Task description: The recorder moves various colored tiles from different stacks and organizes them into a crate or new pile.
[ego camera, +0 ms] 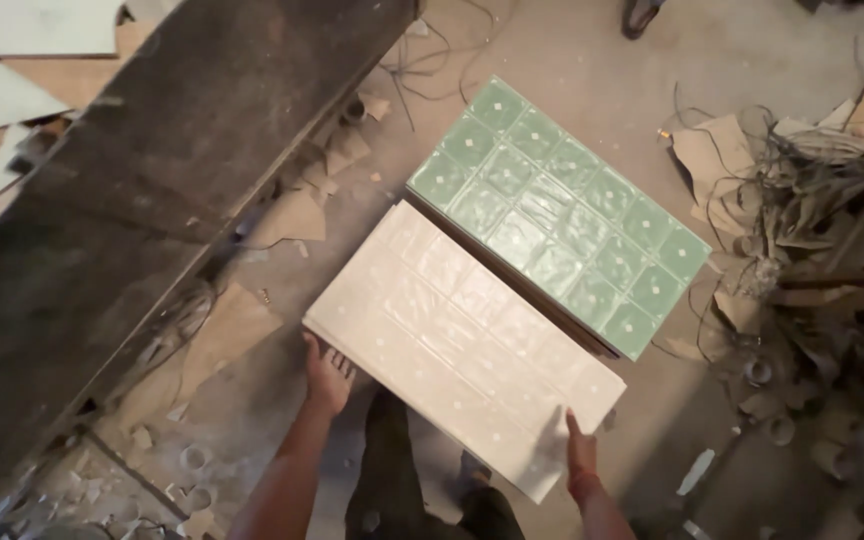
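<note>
On a dusty, scrap-strewn floor (552,60), your left hand (327,375) and right hand (580,455) grip the white tile panel (462,345), seemingly just beside the green panel (562,215).

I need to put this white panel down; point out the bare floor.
Bare concrete lies beyond the green tile panel, toward the top of view, and between the white tile panel and the dark slab, though scraps litter it. The wire tangle on the right is crowded.
</note>
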